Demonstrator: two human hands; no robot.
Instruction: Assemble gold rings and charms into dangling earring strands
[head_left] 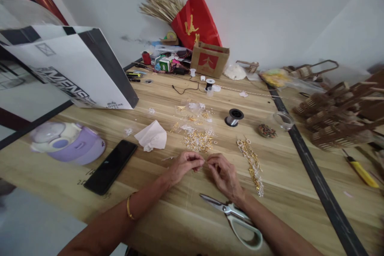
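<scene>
Both my hands meet over the wooden table [180, 216], fingertips pinched together. My left hand [183, 166] and my right hand [223, 174] each pinch something tiny between them that I cannot make out. Just beyond the fingertips lies a heap of small gold pieces [198, 141]. A row of gold chain pieces [252, 164] lies to the right of my right hand. Scissors [237, 218] with pale handles lie under my right forearm. A gold bangle sits on my left wrist.
A black phone [110, 167], a crumpled tissue [151, 136] and a purple container [67, 143] lie left. A thread spool [234, 117], bead dish [267, 131], white bag [78, 68], red bag [196, 22] and a yellow knife [361, 172] stand around. Wooden baskets [336, 122] fill the right.
</scene>
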